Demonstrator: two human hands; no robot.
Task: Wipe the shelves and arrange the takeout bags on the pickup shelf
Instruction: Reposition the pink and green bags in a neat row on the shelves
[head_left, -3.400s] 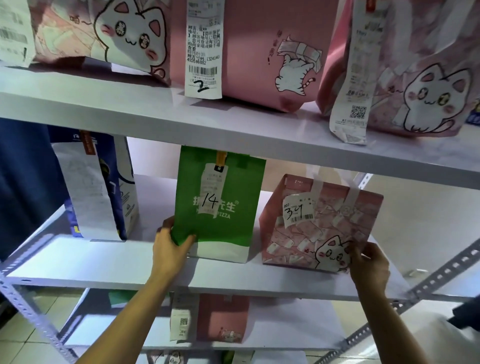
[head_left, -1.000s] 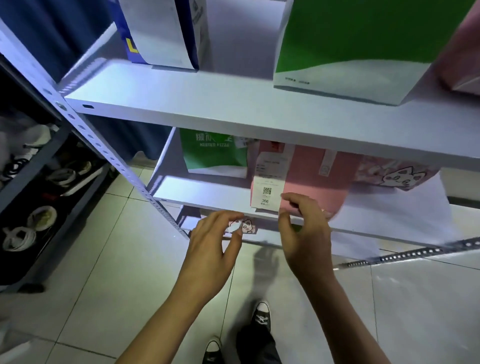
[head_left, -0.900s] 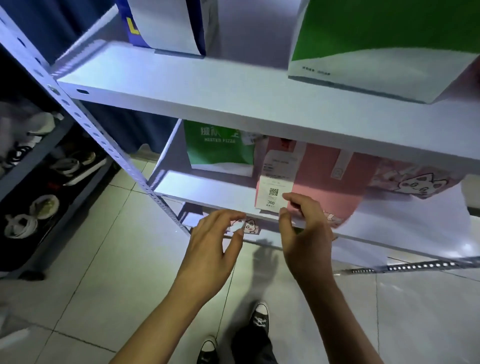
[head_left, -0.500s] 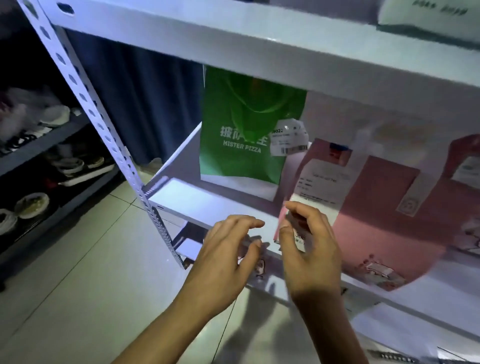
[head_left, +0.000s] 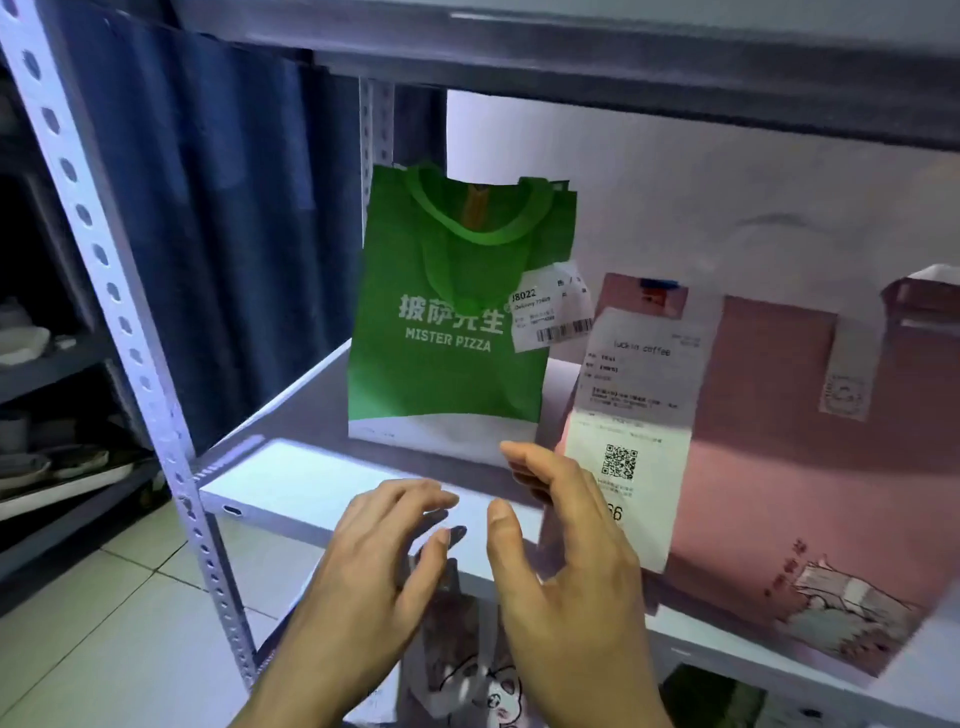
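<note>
A green "Mister Pizza" bag (head_left: 452, 332) stands upright at the back of a white shelf (head_left: 291, 478). To its right a pink bag (head_left: 779, 441) leans, with a long white receipt (head_left: 628, 415) hanging on its front. My left hand (head_left: 374, 566) hovers over the shelf's front edge, fingers spread and relaxed, holding nothing. My right hand (head_left: 561, 551) is raised beside it with loosely bent fingers, close to the receipt's left edge; I cannot tell if it touches the paper.
A perforated metal post (head_left: 119, 312) rises at the left front corner. Behind hangs a blue curtain (head_left: 223, 208). A dark rack with dishes (head_left: 47, 467) stands at far left. A cat-print bag (head_left: 467, 670) sits on the shelf below. The shelf above runs close overhead.
The view dropped from the middle shelf, where each of my hands was on a bag, to this lower one and has moved closer. Both hands have advanced toward the green and pink bags.
</note>
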